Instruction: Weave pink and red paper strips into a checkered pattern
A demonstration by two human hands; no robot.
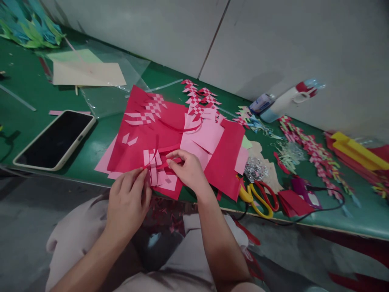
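Note:
Pink and red paper strips (153,161) cross each other in a small weave near the table's front edge. My left hand (130,190) has its fingertips closed on the weave's left side; the exact pinch is partly hidden. From the right, my right hand (187,166) pinches a red paper strip (164,165) between thumb and forefinger. Underneath lies a red paper sheet (118,152) over pink sheets (103,159). Finished-looking checkered woven pieces (146,117) rest on the red sheet, with two small pink scraps (130,140) beside them.
A phone (56,140) lies at left. Right of the sheets are yellow-handled scissors (258,200), red-handled scissors (269,194), a bag of metal bits (257,168) and a cable (331,207). A white bottle (284,103) leans by the wall. Woven paper strings (316,154) lie further right.

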